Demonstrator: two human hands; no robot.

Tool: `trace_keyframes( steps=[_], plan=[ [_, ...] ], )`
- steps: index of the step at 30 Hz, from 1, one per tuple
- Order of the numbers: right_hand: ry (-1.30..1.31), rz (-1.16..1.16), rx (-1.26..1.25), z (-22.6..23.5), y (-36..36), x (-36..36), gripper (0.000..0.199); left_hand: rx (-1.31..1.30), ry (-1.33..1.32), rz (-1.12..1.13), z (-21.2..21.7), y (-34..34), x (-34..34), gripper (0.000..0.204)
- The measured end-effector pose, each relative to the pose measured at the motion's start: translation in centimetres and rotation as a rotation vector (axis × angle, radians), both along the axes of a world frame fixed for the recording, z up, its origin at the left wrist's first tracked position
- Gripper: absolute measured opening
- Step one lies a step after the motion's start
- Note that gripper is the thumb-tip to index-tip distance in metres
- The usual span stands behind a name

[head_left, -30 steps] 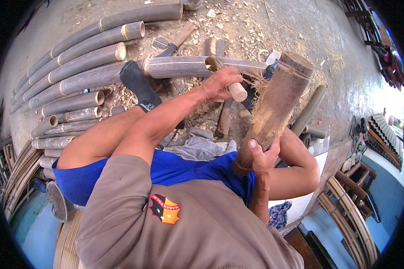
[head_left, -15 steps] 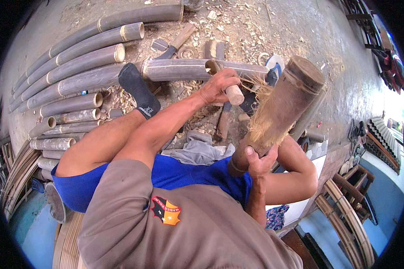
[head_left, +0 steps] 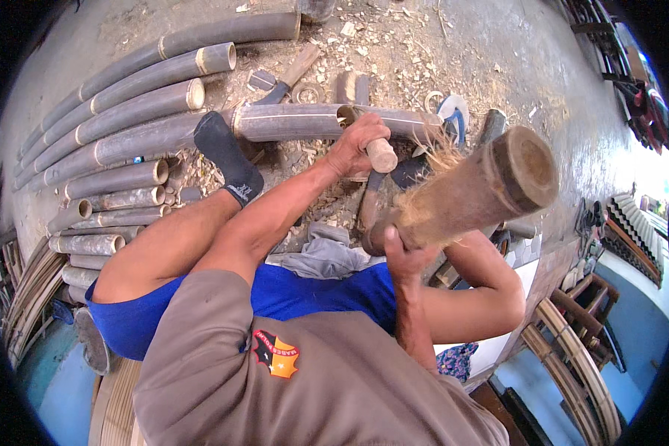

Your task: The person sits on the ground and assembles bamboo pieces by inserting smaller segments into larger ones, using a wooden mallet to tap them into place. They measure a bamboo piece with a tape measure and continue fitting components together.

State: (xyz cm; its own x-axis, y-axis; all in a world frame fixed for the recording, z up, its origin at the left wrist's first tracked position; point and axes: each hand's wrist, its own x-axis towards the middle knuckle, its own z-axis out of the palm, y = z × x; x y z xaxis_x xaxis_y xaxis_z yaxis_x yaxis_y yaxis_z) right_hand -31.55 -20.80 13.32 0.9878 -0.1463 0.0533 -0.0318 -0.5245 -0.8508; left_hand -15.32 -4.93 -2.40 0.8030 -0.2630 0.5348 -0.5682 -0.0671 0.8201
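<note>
My left hand [head_left: 360, 146] is closed around a light wooden handle [head_left: 382, 156] with a rounded end. It rests against a dark bamboo pole [head_left: 297, 121], beside an opening in it; whatever the handle leads to is hidden under the fingers and in the pole. In my right hand [head_left: 407, 262] is a thick brown wooden mallet [head_left: 476, 189], gripped near its narrower end and raised toward the right. Pale frayed fibres stick out from its side. My foot in a dark sock [head_left: 223, 152] lies across the pole.
Several bamboo poles [head_left: 137, 85] lie at left, with shorter pieces [head_left: 119, 195] stacked nearer. A machete [head_left: 290, 76] and wood chips [head_left: 349, 30] lie beyond the pole. A grey cloth [head_left: 323, 256] sits by my lap. Bent bamboo strips [head_left: 565, 372] stand at right.
The mallet's thick end has swung right and downward, now facing up more, while its grip end moved left. My right hand shifted slightly left; my left hand barely moved.
</note>
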Motion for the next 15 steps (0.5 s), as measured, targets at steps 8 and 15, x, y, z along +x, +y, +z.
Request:
trace_keyframes(
  steps=[8,15],
  plan=[
    [-0.023,-0.034,0.145,0.8,0.0,1.8,0.071,-0.071,0.125,0.02,2.2,-0.6,1.7,0.045],
    [-0.055,-0.155,0.1,2.5,-1.0,3.2,0.071,0.206,0.485,-0.068,6.4,-0.2,4.4,0.042]
  ],
)
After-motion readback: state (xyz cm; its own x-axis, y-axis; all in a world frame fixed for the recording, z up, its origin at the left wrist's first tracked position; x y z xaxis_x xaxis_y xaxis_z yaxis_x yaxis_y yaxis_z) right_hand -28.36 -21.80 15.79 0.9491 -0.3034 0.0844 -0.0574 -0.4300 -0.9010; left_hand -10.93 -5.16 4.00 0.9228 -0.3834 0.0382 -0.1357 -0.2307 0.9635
